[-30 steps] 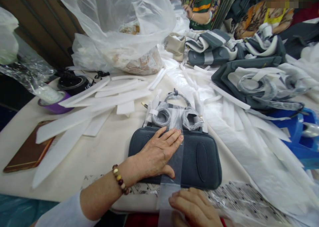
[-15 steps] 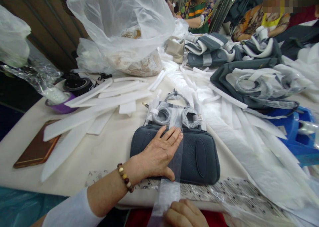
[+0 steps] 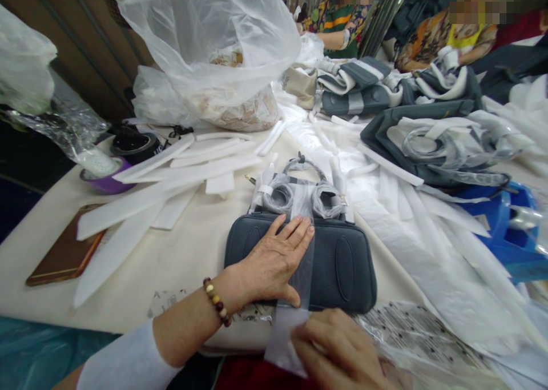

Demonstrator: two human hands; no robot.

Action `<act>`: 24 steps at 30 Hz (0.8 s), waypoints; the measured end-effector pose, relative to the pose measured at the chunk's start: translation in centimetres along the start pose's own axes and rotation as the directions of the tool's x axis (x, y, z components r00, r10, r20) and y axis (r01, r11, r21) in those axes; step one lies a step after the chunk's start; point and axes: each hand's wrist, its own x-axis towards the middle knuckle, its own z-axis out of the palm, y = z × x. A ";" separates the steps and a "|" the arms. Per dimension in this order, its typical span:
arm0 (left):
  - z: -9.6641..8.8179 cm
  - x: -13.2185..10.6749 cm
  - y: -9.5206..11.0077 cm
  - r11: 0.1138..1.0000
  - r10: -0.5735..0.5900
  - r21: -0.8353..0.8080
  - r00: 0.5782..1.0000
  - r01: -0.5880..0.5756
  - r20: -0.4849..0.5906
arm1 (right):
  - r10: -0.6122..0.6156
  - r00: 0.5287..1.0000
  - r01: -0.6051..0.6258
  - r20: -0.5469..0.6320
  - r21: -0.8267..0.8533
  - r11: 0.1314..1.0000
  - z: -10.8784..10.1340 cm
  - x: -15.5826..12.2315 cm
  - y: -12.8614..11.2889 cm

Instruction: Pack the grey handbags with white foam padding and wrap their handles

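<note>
A dark blue-grey handbag (image 3: pixel 327 258) lies on the cloth-covered table with its wrapped handles (image 3: pixel 280 196) pointing away from me. Down its middle runs a clear plastic strip (image 3: pixel 302 290), whose near end hangs past the table edge. My left hand (image 3: pixel 278 261) lies flat over the strip and the bag, fingers stretched out. Close to me, my right hand (image 3: pixel 338 344) is closed with fingers bent at the strip's loose end, gripping it; the fingertips are partly hidden.
White foam strips (image 3: pixel 171 190) lie left of the bag, near a brown phone (image 3: pixel 64 244) and a purple tape roll (image 3: pixel 105 179). A big plastic bag (image 3: pixel 214 47) stands behind. Wrapped bags (image 3: pixel 419 127) and a blue bin (image 3: pixel 505 224) are at right. Two people work across the table.
My right hand has moved up and slightly right, nearer the bag, bringing the strip's near end with it. My left hand stays pressed on the bag.
</note>
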 end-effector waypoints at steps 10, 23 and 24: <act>0.5 -0.1 -0.5 0.999 0.021 -0.026 0.999 -0.022 -0.048 | 0.191 0.981 -0.190 -0.013 0.057 0.980 0.5 2.1 5.7; 0.3 -0.2 -0.6 0.992 0.017 -0.121 0.999 -0.020 -0.028 | 0.236 0.970 -0.236 -0.063 -0.003 0.972 2.2 1.4 6.2; 0.0 -0.1 -0.6 0.990 0.019 -0.142 1.000 -0.018 0.004 | 0.234 0.970 -0.235 -0.067 -0.009 0.972 2.2 1.5 6.2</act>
